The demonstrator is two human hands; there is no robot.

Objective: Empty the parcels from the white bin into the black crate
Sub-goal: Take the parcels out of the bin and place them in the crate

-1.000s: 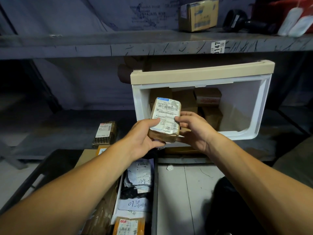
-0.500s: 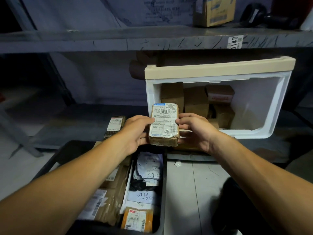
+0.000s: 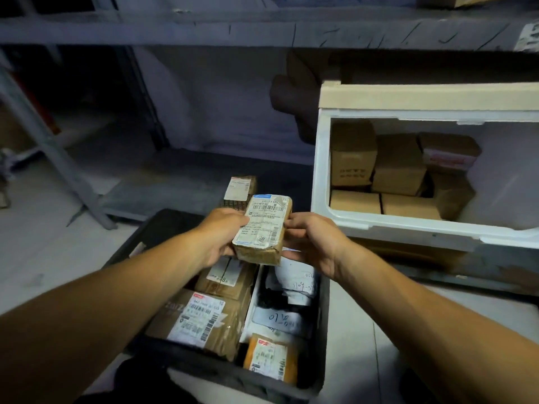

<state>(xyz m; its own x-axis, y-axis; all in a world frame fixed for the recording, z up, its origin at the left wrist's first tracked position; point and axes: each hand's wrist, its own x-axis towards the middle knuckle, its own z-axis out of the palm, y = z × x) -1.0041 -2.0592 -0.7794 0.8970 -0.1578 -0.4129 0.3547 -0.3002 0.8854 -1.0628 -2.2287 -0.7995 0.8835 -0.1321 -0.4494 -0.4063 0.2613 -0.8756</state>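
Parcel (image 3: 264,225) now above black crate (image 3: 151,228)

I hold a small brown taped parcel with a white barcode label (image 3: 264,228) above the filled black plastic crate (image 3: 323,304); the white plastic bin (image 3: 320,170) keeps several brown cardboard boxes (image 3: 398,163).

Small brown parcel (image 3: 262,228): cardboard under glossy, wrinkled tape; white paper label. White plastic bin (image 3: 320,170): smooth, slight sheen; cream rim. Black plastic crate (image 3: 233,377): matt. Grey metal shelf (image 3: 262,33): scuffed, scratched paint.
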